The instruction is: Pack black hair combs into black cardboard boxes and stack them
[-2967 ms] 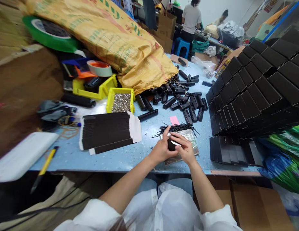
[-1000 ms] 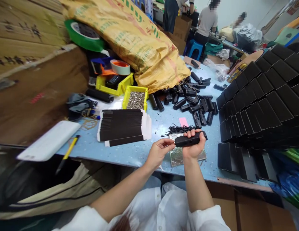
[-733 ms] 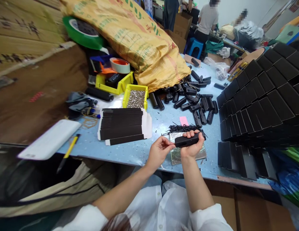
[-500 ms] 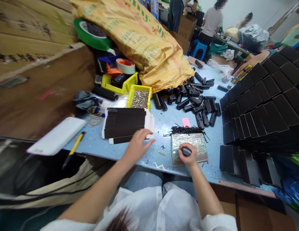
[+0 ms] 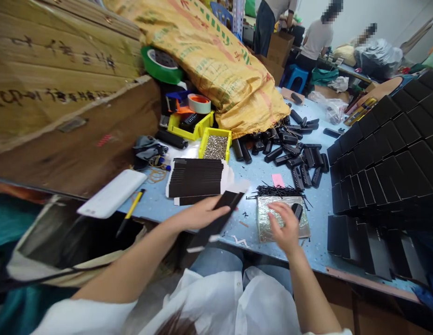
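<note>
Illumination is bright and even across the blue table (image 5: 244, 172); the light source lies outside the view. Soft glare appears on the wrapped pad (image 5: 267, 228). The recess below the left table edge is dark. Motion blur affects the left hand (image 5: 200, 211) and the black carton (image 5: 219, 216) it holds. Wide-angle distortion stretches the wooden box (image 5: 73, 135) at the left border. Pixelation masks the heads of people in the background.

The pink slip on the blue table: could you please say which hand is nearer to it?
The right hand: it is open, on the near side of the pink slip. The left hand, holding a flat black carton, is farther away, to the slip's left.
</note>
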### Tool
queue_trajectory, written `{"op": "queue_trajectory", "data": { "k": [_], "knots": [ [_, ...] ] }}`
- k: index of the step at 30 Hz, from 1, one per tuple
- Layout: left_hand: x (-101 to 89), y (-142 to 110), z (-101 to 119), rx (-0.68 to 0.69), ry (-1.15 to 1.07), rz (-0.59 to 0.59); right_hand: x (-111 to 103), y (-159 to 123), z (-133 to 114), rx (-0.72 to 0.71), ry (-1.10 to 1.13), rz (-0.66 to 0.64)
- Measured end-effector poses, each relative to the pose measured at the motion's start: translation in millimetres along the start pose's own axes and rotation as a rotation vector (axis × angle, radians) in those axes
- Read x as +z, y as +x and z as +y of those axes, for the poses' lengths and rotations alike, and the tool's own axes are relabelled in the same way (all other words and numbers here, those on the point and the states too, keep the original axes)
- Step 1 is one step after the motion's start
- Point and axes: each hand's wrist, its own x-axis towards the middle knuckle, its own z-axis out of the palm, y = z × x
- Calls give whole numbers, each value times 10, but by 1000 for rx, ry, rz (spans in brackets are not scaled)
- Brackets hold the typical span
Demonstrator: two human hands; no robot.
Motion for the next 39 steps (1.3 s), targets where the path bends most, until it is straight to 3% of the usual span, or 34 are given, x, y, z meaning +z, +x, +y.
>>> {"op": "queue_trajectory", "data": {
  "k": [2,4,6,8,10,11,15,17,19,23,27,30,33,36,37,39],
  "knots": [
    [242,7,183,59,-252,-87,131,109,-248,-129,-1,-39],
    [458,9,243,78,-395,-89,191,166,-365,-168,-53,-15],
    [597,2,197,99,-486,-103,154,159,-373,-173,-55,-58],
    [652,-15,108,70,-502,-101,60,116,-325,-152,-15,-193],
    [640,-33,50,15,-419,-44,-11,69,-261,-90,61,-291],
    [620,-39,45,11,-351,-5,-19,50,-226,-37,126,-279],
    [563,-34,163,273,-77,18,144,17,-92,291,602,-60],
    [603,-21,247,369,-19,-21,242,18,-54,426,800,-126],
    [685,-5,314,323,-52,8,275,31,-57,426,836,-214],
    [832,32,423,117,-221,152,195,67,-175,211,705,-271],
    [844,93,511,61,-234,81,197,34,-309,249,652,-172],
    [815,130,489,41,-292,55,134,-19,-233,103,501,-217],
    [733,100,353,-58,-538,98,-192,-62,89,53,129,-410],
    [593,54,147,-242,-972,48,-639,-120,473,9,-289,-559],
    [557,60,86,-296,-1121,50,-754,-142,558,-29,-350,-606],
    [538,121,12,-380,-1378,167,-872,-180,612,-44,-282,-606]
  ]
}}
